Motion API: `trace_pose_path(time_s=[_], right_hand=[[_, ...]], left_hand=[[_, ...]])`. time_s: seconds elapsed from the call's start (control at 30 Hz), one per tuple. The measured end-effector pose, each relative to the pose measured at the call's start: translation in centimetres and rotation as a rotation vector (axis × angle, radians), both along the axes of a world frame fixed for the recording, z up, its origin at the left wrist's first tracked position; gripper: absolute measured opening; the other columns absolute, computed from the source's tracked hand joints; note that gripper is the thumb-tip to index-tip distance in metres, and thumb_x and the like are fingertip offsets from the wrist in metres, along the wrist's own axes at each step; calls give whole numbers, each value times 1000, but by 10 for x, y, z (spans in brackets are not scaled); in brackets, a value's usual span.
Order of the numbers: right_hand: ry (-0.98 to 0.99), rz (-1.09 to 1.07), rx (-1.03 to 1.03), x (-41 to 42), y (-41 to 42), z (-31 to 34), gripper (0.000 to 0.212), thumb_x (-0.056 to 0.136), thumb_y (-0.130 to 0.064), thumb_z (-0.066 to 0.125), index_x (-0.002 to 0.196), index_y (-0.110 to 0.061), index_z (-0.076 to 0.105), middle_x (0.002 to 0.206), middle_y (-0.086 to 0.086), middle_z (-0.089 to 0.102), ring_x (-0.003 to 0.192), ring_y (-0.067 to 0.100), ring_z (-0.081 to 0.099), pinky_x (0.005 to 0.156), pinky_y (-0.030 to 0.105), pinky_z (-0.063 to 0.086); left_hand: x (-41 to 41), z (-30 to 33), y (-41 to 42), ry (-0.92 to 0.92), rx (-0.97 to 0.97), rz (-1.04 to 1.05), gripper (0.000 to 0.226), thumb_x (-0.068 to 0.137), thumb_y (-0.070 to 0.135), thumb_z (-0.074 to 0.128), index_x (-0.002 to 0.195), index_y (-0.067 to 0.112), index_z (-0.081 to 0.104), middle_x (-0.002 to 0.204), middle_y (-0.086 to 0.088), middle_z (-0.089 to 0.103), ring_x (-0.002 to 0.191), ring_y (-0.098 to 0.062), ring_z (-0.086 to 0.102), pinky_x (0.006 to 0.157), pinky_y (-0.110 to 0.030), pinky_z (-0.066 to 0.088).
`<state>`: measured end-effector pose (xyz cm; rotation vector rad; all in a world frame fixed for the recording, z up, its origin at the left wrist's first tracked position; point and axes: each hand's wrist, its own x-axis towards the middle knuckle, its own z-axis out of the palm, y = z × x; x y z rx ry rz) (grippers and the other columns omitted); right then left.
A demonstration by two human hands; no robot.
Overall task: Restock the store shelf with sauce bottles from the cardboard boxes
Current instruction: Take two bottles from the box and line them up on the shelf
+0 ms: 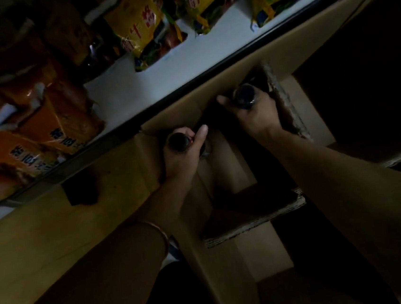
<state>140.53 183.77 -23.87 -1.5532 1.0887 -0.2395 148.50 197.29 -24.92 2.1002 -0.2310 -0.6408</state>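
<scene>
The picture is dark, so few details are sure. Two sauce bottles are visible, and both look very dark, almost black, with a round end turned to the camera. The first bottle (pixel 178 142) is in the left hand (pixel 182 157), and the second bottle (pixel 245 97) is in the right hand (pixel 256 113). Labels or caps I cannot make out.

Below the hands stands an open cardboard box (pixel 225 164). Its flaps are folded outward, and a torn corrugated flap (pixel 253 216) lies across the opening nearer to the camera. The inside of the box is mostly in shadow, so what it holds is not clear. A second brown cardboard surface (pixel 55 241) fills the lower left side.

Above the boxes runs the store shelf (pixel 139 94) with a white surface and a dark front edge. On it stand yellow packets (pixel 139 27) with red characters, inside a white display tray with cut-outs, and to the left of them are orange packets (pixel 50 123).

The left hand is curled round its bottle, with the thumb stretched up beside it. The right hand grips its bottle from below, fingers wrapped round the body. Both bottles are over the open box, just under the shelf edge. On the left wrist is a thin bracelet (pixel 162 232)
</scene>
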Motion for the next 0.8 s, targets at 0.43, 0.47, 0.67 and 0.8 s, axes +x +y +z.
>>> trace_pose_path(time_s=[0.43, 0.47, 0.67, 0.8], right_hand=[[-43, -138, -28, -77, 10, 184, 25, 83, -34, 74, 68, -16, 65, 76, 0, 70, 74, 12, 67, 71, 33, 54], [-61, -141, -50, -83, 4, 212, 26, 83, -33, 75, 68, -14, 65, 76, 1, 70, 74, 14, 67, 70, 35, 55], [-162, -16, -281, -118, -26, 404, 47, 77, -47, 69, 67, -1, 66, 68, 14, 68, 68, 25, 66, 68, 46, 52], [-251, -12, -325, -144, -34, 524, 31, 80, -30, 74, 55, -14, 63, 60, 1, 67, 62, 17, 65, 64, 40, 50]], left_hand=[[-26, 168, 14, 187, 2, -76, 18, 83, 47, 67, 82, 29, 67, 73, 20, 68, 78, 4, 60, 78, -11, 48], [-31, 195, 9, 157, -9, -99, 22, 83, 42, 70, 82, 20, 72, 77, 16, 70, 78, 5, 62, 79, -12, 49], [-59, 388, -21, -10, -232, -308, 26, 75, 18, 77, 64, -3, 67, 72, -24, 67, 66, -11, 63, 67, -15, 48], [-81, 501, -32, -83, -346, -333, 12, 65, 39, 72, 56, 32, 66, 65, 4, 69, 67, -9, 67, 71, -22, 52]])
